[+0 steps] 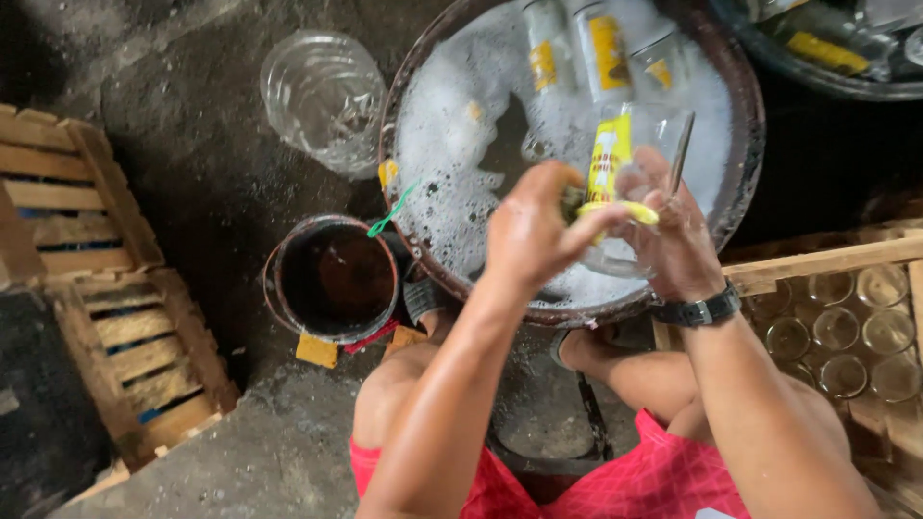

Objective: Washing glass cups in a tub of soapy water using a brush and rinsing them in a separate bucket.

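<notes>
The left hand (534, 231) is curled tight over what looks like a green scouring pad, pressed against a clear glass bottle with a yellow label (625, 183), just right of the frame's centre. The right hand (673, 235), with a dark watch at the wrist, wraps around the bottle's far side and holds it tilted over the round basin (745, 125) of suds; the fingers blur, so I can't say how firm that grip is. This looks like the scrubbing step. More labelled bottles (577, 43) soak at upper centre. A dark bucket (335, 279) sits lower left of the basin, and a wooden crate of glass bottles (846, 327) at right.
</notes>
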